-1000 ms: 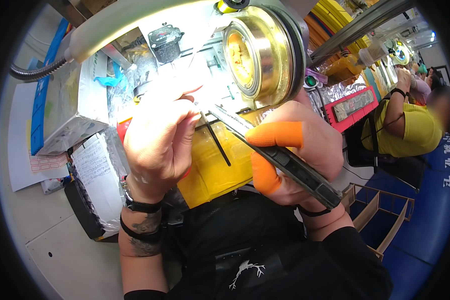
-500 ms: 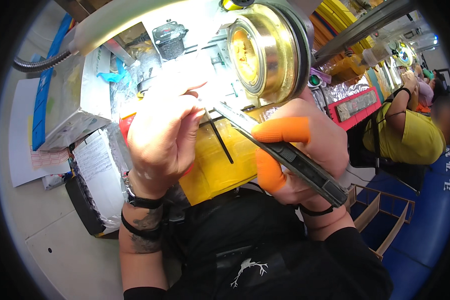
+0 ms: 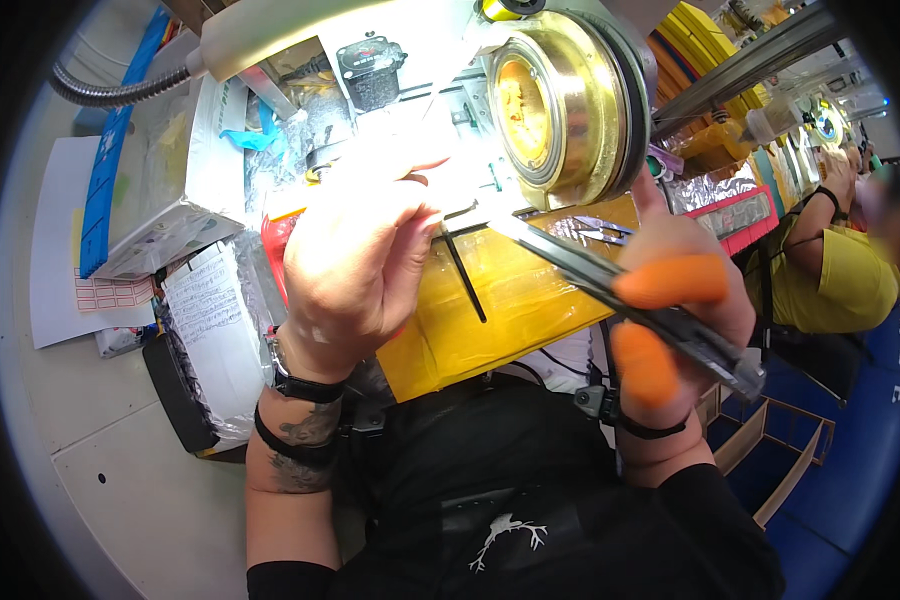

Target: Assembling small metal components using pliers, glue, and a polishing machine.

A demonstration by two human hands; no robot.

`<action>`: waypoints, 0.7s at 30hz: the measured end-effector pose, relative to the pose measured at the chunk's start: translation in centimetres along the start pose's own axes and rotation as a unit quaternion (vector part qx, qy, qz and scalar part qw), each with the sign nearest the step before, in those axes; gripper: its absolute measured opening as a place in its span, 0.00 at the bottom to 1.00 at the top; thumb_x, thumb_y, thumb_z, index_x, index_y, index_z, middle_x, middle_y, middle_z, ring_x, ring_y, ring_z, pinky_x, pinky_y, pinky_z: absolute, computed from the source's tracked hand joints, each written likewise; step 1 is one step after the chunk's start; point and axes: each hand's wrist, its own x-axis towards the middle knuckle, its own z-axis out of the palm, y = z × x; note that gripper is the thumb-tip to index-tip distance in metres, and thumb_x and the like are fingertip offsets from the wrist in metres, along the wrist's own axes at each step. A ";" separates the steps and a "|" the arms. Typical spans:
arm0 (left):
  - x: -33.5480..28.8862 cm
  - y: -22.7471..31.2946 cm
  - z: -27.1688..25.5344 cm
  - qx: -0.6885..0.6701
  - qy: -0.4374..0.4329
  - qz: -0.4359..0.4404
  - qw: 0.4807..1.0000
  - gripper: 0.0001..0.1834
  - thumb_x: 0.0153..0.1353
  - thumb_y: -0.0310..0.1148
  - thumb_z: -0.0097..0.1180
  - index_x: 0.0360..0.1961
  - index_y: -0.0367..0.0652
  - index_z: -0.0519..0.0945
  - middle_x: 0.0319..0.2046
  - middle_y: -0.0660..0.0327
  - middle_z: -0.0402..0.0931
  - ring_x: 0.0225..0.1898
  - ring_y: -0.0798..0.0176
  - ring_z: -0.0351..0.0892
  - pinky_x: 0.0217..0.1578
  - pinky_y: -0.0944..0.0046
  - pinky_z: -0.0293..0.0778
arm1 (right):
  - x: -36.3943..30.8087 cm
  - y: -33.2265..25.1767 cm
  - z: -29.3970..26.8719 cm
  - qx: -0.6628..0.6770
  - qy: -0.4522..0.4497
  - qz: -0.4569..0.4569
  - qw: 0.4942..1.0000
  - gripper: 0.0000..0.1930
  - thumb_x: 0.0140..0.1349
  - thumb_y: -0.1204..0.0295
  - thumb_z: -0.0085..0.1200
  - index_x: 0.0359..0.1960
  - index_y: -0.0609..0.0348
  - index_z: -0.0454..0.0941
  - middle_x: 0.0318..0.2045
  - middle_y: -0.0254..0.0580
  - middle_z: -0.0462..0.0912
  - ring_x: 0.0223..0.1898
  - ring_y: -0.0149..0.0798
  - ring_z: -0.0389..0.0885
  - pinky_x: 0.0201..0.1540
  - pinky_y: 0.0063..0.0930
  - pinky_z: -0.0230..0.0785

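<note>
My right hand (image 3: 698, 248), with orange finger cots on two fingers, grips a dark utility knife (image 3: 580, 268). Its blade end points up and left, toward my left hand, with a gap between. Thumb and fingers of my left hand (image 3: 355, 265) are pinched together under the bright lamp; glare hides whatever small thing they hold. Just right of that hand, a thin black strip (image 3: 467, 285) lies over the yellow work surface (image 3: 530, 325). Beyond the knife stands a brass-coloured round drum (image 3: 583, 115).
Tweezers (image 3: 602, 232) lie on the yellow surface by the drum. A lamp with a flexible metal neck (image 3: 120, 94) arches over the far side. At left are a clear plastic box (image 3: 160, 200) and a written sheet (image 3: 210, 310). A person in a yellow top (image 3: 850, 270) sits at right.
My right hand and the knife have moved right, away from my left hand, whose pinch is unchanged. The view has shifted slightly, and tweezers now show behind the knife.
</note>
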 end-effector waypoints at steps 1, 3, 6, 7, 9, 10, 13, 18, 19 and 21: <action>-0.1 -0.1 -0.1 0.000 -0.003 -0.006 1.000 0.06 0.62 0.16 0.61 0.38 0.36 0.79 0.49 0.44 0.86 0.41 0.55 0.87 0.47 0.59 0.80 | -0.6 0.4 -0.4 0.049 0.029 0.024 0.998 0.14 0.59 0.64 0.66 0.39 0.61 0.82 0.28 0.36 0.77 0.31 0.34 0.76 0.72 0.58 0.62; 0.4 0.3 0.2 0.003 -0.008 -0.006 1.000 0.06 0.62 0.16 0.61 0.38 0.36 0.79 0.49 0.45 0.86 0.41 0.55 0.87 0.47 0.59 0.80 | -2.8 1.6 -3.0 0.103 0.052 0.113 0.987 0.15 0.59 0.62 0.67 0.39 0.63 0.84 0.30 0.37 0.79 0.33 0.33 0.79 0.69 0.53 0.69; 0.6 -0.1 0.4 -0.016 0.004 0.017 1.000 0.06 0.63 0.15 0.60 0.38 0.36 0.79 0.49 0.45 0.86 0.42 0.56 0.87 0.47 0.59 0.80 | -5.2 3.7 -5.6 0.159 -0.008 0.266 0.951 0.15 0.61 0.70 0.66 0.45 0.68 0.81 0.33 0.41 0.82 0.33 0.32 0.81 0.50 0.36 0.82; 0.3 0.1 0.2 -0.019 0.007 0.003 1.000 0.06 0.63 0.15 0.60 0.39 0.36 0.79 0.48 0.45 0.87 0.42 0.56 0.87 0.47 0.59 0.80 | -5.8 3.6 -5.5 0.197 0.017 0.378 0.904 0.16 0.63 0.74 0.64 0.49 0.68 0.79 0.33 0.42 0.82 0.31 0.32 0.82 0.44 0.33 0.82; 0.0 0.5 -1.1 0.014 0.000 -0.018 1.000 0.07 0.63 0.15 0.60 0.41 0.35 0.80 0.46 0.45 0.87 0.43 0.55 0.88 0.48 0.59 0.80 | -7.0 4.3 -4.9 0.226 0.072 0.494 0.837 0.20 0.66 0.83 0.57 0.60 0.68 0.72 0.32 0.45 0.83 0.28 0.33 0.84 0.31 0.27 0.81; 0.1 0.5 -0.4 0.025 -0.002 -0.020 0.999 0.07 0.64 0.16 0.61 0.41 0.34 0.80 0.45 0.45 0.88 0.44 0.55 0.88 0.49 0.59 0.80 | -7.6 4.5 -5.7 0.209 0.090 0.495 0.838 0.20 0.66 0.83 0.57 0.60 0.68 0.72 0.32 0.45 0.83 0.28 0.33 0.84 0.31 0.27 0.81; 2.0 1.8 0.0 0.017 0.009 -0.053 0.998 0.06 0.62 0.16 0.62 0.40 0.34 0.83 0.37 0.51 0.88 0.39 0.55 0.89 0.43 0.63 0.81 | -7.5 4.1 -6.7 0.011 0.065 0.513 0.856 0.20 0.65 0.77 0.63 0.57 0.65 0.75 0.28 0.44 0.84 0.22 0.30 0.78 0.27 0.24 0.73; 5.1 5.1 -0.8 0.089 -0.043 -0.140 0.985 0.03 0.68 0.23 0.60 0.39 0.34 0.82 0.32 0.54 0.87 0.34 0.62 0.88 0.38 0.65 0.79 | -2.5 1.9 -9.0 -0.257 -0.076 0.443 0.855 0.14 0.63 0.74 0.66 0.48 0.66 0.80 0.17 0.38 0.78 0.19 0.27 0.72 0.26 0.26 0.65; 5.8 5.3 -0.5 0.082 -0.044 -0.171 0.981 0.04 0.70 0.26 0.59 0.39 0.35 0.82 0.29 0.56 0.86 0.32 0.64 0.87 0.36 0.66 0.78 | -1.5 2.1 -8.8 -0.216 -0.035 0.345 0.913 0.12 0.64 0.74 0.65 0.47 0.64 0.82 0.18 0.37 0.79 0.19 0.27 0.73 0.27 0.26 0.65; 6.8 5.7 0.5 0.067 -0.048 -0.202 0.976 0.08 0.73 0.31 0.56 0.38 0.38 0.82 0.23 0.60 0.82 0.27 0.67 0.83 0.31 0.67 0.74 | 0.7 3.6 -7.7 -0.147 -0.002 0.188 0.971 0.10 0.66 0.75 0.64 0.47 0.63 0.84 0.24 0.36 0.82 0.23 0.25 0.74 0.28 0.22 0.65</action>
